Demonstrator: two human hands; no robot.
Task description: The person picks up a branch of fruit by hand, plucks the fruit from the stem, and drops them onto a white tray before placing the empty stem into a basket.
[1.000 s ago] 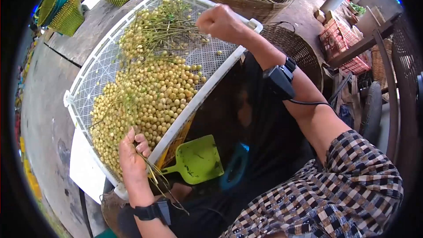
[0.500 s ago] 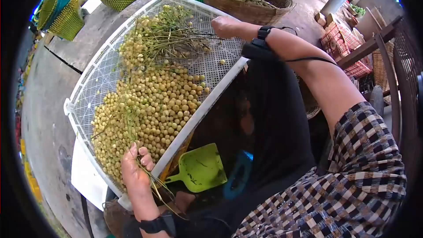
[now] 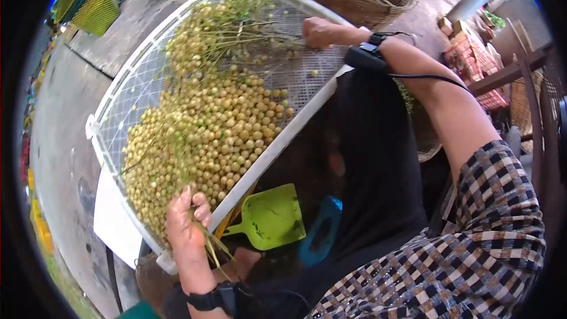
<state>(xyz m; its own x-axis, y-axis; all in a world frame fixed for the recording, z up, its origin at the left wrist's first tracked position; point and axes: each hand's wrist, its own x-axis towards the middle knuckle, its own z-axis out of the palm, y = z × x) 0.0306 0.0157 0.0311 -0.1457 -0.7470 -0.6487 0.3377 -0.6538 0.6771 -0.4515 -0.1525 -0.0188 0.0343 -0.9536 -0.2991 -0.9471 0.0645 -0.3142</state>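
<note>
A white mesh tray [image 3: 267, 164] holds a heap of small round yellow-brown fruits [image 3: 224, 127]. My left hand [image 3: 190, 218] is closed around thin stems [image 3: 214, 251] at the tray's near corner; their free ends hang below the fist, and leafy twigs [image 3: 180, 142] stretch from it across the heap. At the far side lies a bunch of fruit stems [image 3: 248, 38] with fruits still attached. My right hand [image 3: 323, 33] is closed at the ends of those stems, over the tray's right rim. Its fingertips are partly hidden.
A green dustpan [image 3: 274, 217] and a blue object with an oval opening [image 3: 322, 233] lie below the tray, beside my dark-clad leg. Beyond the tray stand a woven basket [image 3: 378, 9] with stems and yellow-black baskets [image 3: 97, 12]. Red crates [image 3: 475, 71] stand at right.
The view has shifted, so the tray sits higher in the picture. My right hand is slightly nearer to me relative to the tray, its fingers more curled. My left hand keeps its grip on the stems.
</note>
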